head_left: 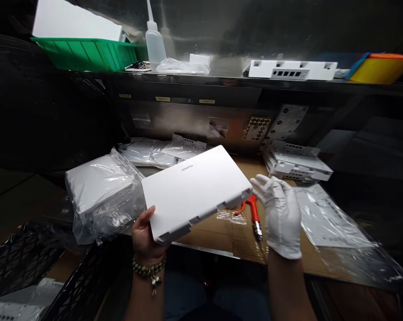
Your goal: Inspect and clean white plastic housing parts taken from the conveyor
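My bare left hand (146,238) grips a white plastic casing (196,191) marked HUAWEI by its lower left corner. The casing is held tilted above the bench, its notched edge towards me. At its right end is my right hand (281,214), in a white glove, with the fingers spread and nothing seen in them. Whether the fingertips touch the casing, I cannot tell. Below, between the casing and the glove, a red air blow gun (254,209) with a metal fitting lies on the cardboard bench top (218,238).
Bagged white casings (101,183) stand at left, above a black crate (77,276). Stacked casings (298,160) and a plastic-wrapped sheet (331,218) lie at right. The shelf above carries a green basket (84,54), a squeeze bottle (155,44), a casing (291,70) and a yellow bin (378,69).
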A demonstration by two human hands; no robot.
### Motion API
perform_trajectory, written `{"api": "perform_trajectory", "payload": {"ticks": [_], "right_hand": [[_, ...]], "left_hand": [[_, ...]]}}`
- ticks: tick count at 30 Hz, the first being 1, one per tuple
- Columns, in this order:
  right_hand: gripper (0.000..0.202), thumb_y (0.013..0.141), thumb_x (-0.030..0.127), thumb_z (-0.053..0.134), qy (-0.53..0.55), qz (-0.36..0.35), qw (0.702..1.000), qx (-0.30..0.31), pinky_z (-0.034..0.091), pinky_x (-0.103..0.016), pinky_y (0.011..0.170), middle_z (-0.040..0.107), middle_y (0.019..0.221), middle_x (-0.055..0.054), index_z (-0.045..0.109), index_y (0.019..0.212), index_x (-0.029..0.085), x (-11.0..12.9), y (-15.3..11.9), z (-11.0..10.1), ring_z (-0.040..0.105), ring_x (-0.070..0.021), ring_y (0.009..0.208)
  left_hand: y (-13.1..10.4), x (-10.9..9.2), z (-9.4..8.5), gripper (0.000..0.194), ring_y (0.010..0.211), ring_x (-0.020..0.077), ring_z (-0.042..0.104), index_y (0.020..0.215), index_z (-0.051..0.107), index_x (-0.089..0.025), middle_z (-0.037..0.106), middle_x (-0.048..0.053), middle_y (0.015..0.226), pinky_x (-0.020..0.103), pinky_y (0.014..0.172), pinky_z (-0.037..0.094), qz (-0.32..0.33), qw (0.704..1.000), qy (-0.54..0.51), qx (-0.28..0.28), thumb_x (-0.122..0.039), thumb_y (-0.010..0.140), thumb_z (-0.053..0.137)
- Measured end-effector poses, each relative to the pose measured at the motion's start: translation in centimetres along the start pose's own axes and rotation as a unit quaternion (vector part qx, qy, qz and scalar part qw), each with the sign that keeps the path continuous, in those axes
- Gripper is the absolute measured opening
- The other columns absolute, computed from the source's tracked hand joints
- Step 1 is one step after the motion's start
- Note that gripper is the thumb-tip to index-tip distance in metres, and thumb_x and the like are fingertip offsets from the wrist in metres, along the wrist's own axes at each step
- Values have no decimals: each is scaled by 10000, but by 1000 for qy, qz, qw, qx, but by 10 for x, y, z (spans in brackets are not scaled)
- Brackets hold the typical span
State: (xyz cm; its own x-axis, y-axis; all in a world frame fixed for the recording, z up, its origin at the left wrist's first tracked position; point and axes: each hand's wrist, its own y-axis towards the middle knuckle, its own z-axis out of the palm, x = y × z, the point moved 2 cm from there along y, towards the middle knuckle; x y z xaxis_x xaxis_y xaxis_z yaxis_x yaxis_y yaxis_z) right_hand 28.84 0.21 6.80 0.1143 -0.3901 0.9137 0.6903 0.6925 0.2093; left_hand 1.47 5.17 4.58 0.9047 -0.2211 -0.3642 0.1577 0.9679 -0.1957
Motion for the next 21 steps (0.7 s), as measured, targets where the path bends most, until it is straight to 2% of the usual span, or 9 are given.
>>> {"api": "perform_trajectory", "payload": {"ticks": [2, 3, 7, 10, 13, 15, 18, 21], "right_hand": [[314, 970, 485, 595, -9, 62, 997, 47, 589, -433, 926, 723, 1178, -89, 577, 1136, 218, -7, 2, 0, 727, -219, 1039], [342, 964, 501, 599, -33, 71, 995, 55, 579, -428, 945, 722, 1180, -92, 600, 1142, 208, -11, 1, -1, 715, -222, 1059], [406, 934, 528, 640, -120, 39, 992, 8, 493, -394, 1068, 707, 1216, -71, 679, 1166, 198, -19, -8, -4, 641, -223, 1187], [400, 947, 535, 619, -131, 35, 991, 9, 520, -365, 995, 714, 1192, -61, 677, 1168, 207, -18, -14, -5, 651, -216, 1145], [375, 956, 527, 606, -141, 25, 990, 0, 540, -350, 924, 716, 1164, -61, 664, 1143, 207, -17, -18, -5, 669, -208, 1076], [352, 937, 512, 638, -132, -4, 991, -31, 542, -354, 923, 717, 1118, -58, 643, 1110, 206, -20, -18, -7, 678, -203, 1044], [311, 901, 471, 695, -113, -90, 988, -57, 546, -368, 929, 715, 1021, -44, 604, 1043, 210, -26, -17, -12, 692, -193, 992], [281, 908, 447, 694, -101, -120, 987, -38, 565, -332, 845, 712, 934, -18, 567, 1016, 222, -26, -11, -18, 696, -153, 846]], "left_hand": [[-3, 4, -3, 510, 1207, 316, 674, 1461, 560, -261, 782, 85, 1141, 518, 1120, 465, -3, 1000, 4, 20, -278, 956, 492], [-5, 6, -5, 488, 1261, 317, 640, 1454, 566, -265, 774, 85, 1168, 511, 1133, 452, -9, 1000, 9, 27, -318, 973, 502], [-10, 12, -7, 483, 1356, 317, 560, 1428, 586, -237, 747, 101, 1236, 470, 1153, 439, -43, 997, 44, 43, -445, 1007, 474], [-10, 12, -6, 537, 1360, 331, 554, 1401, 609, -230, 723, 107, 1285, 464, 1135, 462, -53, 993, 91, 57, -548, 979, 510], [-7, 9, -6, 591, 1260, 370, 628, 1312, 676, -195, 750, 120, 1215, 473, 1050, 538, -23, 985, 168, 37, -583, 867, 672], [-3, 7, -5, 592, 1132, 370, 696, 1276, 696, -174, 763, 127, 1168, 448, 940, 601, -16, 969, 248, 18, -525, 804, 768], [0, 5, -5, 631, 976, 346, 743, 1265, 701, -145, 774, 147, 1099, 396, 785, 637, -16, 927, 374, 3, -487, 755, 847], [-2, 0, -6, 579, 935, 340, 752, 1138, 771, -127, 791, 150, 1004, 383, 779, 633, 52, 890, 453, 21, -527, 730, 864]]}}
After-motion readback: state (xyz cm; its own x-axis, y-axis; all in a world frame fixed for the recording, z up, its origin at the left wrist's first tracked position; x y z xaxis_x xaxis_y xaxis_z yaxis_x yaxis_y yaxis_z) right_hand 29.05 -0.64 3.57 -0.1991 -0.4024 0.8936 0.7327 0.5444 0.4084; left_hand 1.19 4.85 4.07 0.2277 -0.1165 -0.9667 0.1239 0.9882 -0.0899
